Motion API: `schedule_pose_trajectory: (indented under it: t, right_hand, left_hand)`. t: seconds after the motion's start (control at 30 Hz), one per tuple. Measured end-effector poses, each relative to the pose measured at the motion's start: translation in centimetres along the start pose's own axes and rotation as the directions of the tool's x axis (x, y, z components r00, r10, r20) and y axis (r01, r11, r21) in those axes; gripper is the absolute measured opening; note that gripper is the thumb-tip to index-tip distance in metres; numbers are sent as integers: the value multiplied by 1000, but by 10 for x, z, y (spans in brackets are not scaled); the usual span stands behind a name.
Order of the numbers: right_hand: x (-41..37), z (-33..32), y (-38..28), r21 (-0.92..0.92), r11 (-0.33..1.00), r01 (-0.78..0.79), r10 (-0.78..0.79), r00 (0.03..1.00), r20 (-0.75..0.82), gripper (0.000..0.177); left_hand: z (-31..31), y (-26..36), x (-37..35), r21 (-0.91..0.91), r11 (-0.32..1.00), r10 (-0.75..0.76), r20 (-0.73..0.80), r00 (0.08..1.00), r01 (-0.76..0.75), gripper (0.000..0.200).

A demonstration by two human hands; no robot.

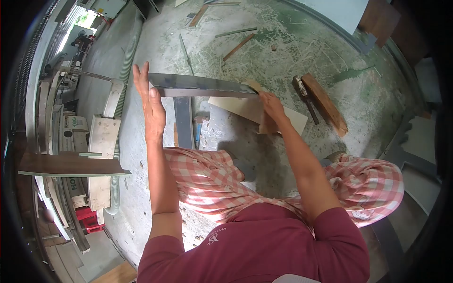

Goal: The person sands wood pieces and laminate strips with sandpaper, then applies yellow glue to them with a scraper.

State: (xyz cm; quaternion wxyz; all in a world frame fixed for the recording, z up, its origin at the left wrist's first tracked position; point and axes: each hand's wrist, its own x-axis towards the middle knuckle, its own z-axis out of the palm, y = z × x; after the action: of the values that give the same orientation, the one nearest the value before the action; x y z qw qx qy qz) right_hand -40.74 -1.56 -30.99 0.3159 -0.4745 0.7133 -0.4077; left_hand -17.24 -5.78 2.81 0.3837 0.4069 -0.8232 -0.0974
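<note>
A long dark grey board [203,85] with a pale edge spans the space between my two hands. My left hand [152,106] presses its palm against the board's left end, fingers stretched upward. At the right end, my right hand [272,106] has its fingers wrapped round the board's corner, beside a small brown piece [268,123]. Underneath lies a cream panel [236,107] on the floor. A second dark grey strip [184,120] lies below the board's left part, near a blue-handled tool [198,133].
A hammer [306,99] lies beside a thick wooden block [324,104] at the right. Thin offcuts [239,46] are scattered on the floor ahead. A ribbed hose [125,85] and stacked boards [103,155] line the left side. Grey panels [420,170] are at the far right.
</note>
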Motion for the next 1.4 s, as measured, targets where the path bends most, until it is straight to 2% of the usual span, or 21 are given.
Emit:
schedule_pose_trajectory:
  t: [0.07,0.13,0.23,0.27,0.3,0.33,0.37,0.4,0.43,0.53,0.6,0.7,0.77,0.8,0.9,1.07,1.17,1.23,1.27,1.33,1.4]
  right_hand:
    - [-5,-13,12,-98,961,-257,262,964,42,51]
    - [-3,-24,22,-178,925,-334,351,934,72,52]
    - [-5,-56,-40,-318,853,-414,458,886,75,51]
    - [-5,-64,-69,-169,937,-305,328,937,125,49]
    - [-8,-71,-100,-11,981,-194,193,969,157,47]
    - [-16,-74,-139,37,999,1,-4,997,76,44]
    - [-33,-83,-185,205,931,302,-307,952,-12,43]
    - [-43,-87,-222,280,831,481,-483,873,-65,40]
    - [-51,-87,-254,145,736,662,-656,749,-88,37]
    - [-74,-76,-297,-15,697,717,-716,695,-62,32]
    - [-76,-75,-296,136,784,606,-619,780,92,38]
    - [-45,-36,-229,-1,822,570,-569,821,-44,34]
    - [-15,-17,-168,75,907,414,-419,902,99,37]
    - [-7,-11,-139,57,953,298,-303,944,133,39]
    - [9,-10,-81,-11,972,-234,231,948,218,49]
    - [34,17,32,-133,950,-281,300,940,160,57]
    - [9,1,34,-187,917,-351,367,929,57,54]
    - [-5,-4,28,-190,918,-348,361,932,39,52]
    - [-12,-6,28,-196,918,-346,357,934,20,49]
    - [-24,-8,29,-159,931,-328,336,942,21,49]
    - [-41,-8,31,-113,947,-300,305,952,25,50]
  left_hand:
    - [-1,0,0,-28,999,-15,-5,1000,15,72]
    - [-1,2,-2,-96,994,-53,2,999,53,73]
    - [-3,-6,-3,-104,994,-23,3,1000,23,74]
    - [-4,-8,-3,-117,993,-25,27,999,28,89]
    - [-2,-7,-5,-107,994,-33,20,999,35,89]
    - [1,-4,-7,-183,983,-9,17,1000,12,90]
    - [5,-1,-9,-261,965,19,17,1000,-14,93]
    - [7,5,-10,-272,962,-1,21,1000,6,101]
    - [8,1,-12,-276,961,3,30,1000,6,101]
    - [7,-2,-15,-344,937,-79,-16,997,68,104]
    - [5,-1,-17,-348,936,-48,-4,999,43,103]
    - [4,-5,-24,-296,955,3,10,1000,0,98]
    - [7,-6,-27,-449,893,-44,-33,999,24,92]
    - [7,-5,-30,-592,804,-109,-50,993,58,89]
    - [3,-1,-34,-568,802,-265,-63,962,184,84]
    - [0,6,-29,-582,781,-329,-74,941,227,75]
    - [-2,11,-28,-623,738,-400,-96,911,259,78]
    - [-5,14,-28,-737,489,-716,-34,697,466,70]
    - [-7,11,-28,-738,485,-719,-30,695,469,70]
    - [-21,1,-28,-814,14,-773,360,523,581,42]
    - [-25,-16,-33,-788,47,-764,368,530,614,30]
